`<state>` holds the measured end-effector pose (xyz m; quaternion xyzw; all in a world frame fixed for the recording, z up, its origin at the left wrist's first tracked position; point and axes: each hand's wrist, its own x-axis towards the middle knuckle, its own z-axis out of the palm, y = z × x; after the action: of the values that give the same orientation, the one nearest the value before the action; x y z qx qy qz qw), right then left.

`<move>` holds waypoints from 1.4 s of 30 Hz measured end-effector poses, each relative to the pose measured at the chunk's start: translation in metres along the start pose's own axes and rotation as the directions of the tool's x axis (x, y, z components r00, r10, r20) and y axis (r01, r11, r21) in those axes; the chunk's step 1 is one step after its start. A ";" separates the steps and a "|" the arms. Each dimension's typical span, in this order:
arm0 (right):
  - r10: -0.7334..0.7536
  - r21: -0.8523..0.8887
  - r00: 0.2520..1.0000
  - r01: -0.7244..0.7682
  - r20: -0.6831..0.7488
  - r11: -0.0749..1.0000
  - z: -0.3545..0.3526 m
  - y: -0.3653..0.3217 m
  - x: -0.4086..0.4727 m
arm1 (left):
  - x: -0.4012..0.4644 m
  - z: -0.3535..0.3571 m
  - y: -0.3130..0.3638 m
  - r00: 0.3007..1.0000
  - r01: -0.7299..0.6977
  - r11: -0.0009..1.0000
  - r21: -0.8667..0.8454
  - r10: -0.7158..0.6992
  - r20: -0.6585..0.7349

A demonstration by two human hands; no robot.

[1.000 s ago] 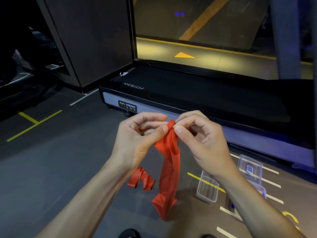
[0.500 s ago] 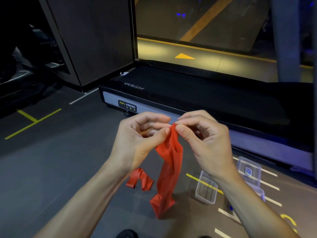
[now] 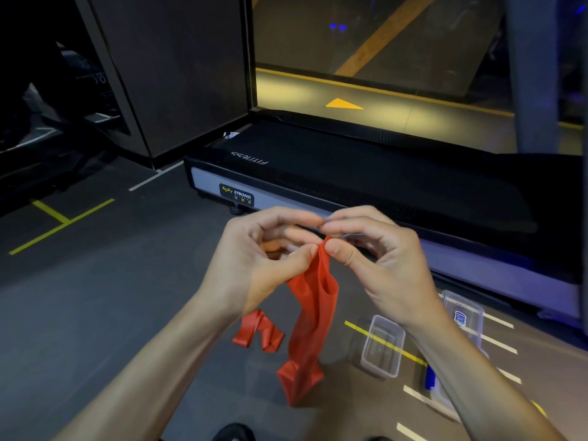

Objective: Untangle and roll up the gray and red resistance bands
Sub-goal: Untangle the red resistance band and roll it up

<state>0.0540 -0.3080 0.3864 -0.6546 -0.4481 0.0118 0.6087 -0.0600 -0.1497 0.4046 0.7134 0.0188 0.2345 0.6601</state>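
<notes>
The left hand point(image 3: 254, 259) and the right hand point(image 3: 378, 262) both pinch the top of a red resistance band point(image 3: 313, 316), which hangs in the air between them (twisted, its lower end bunched). A second red band point(image 3: 259, 331) lies on the floor point(image 3: 95, 313) near a clear container point(image 3: 381, 346).

red band point(image 3: 313, 316) | clear box point(image 3: 381, 346) | gray floor point(image 3: 95, 313), yellow lines point(image 3: 60, 226)

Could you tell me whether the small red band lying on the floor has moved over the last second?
No. The small red band lies in place left of the clear container.
</notes>
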 end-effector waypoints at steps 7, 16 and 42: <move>-0.014 -0.031 1.000 0.013 -0.024 0.999 -0.003 -0.004 0.000 | 0.000 0.000 0.003 1.000 -0.010 0.999 0.034 0.009 0.017; -0.030 -0.109 0.981 0.009 -0.193 0.994 -0.009 -0.006 0.003 | -0.004 0.006 -0.001 0.990 -0.073 0.925 0.374 0.113 -0.086; -0.024 -0.216 0.931 -0.059 -0.365 0.975 -0.005 -0.011 0.017 | -0.008 0.036 0.004 0.969 -0.080 0.960 0.268 0.138 -0.203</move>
<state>0.0605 -0.3029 0.4058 -0.7135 -0.3197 -0.1548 0.6039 -0.0551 -0.1861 0.4051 0.7628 0.0825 0.3435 0.5416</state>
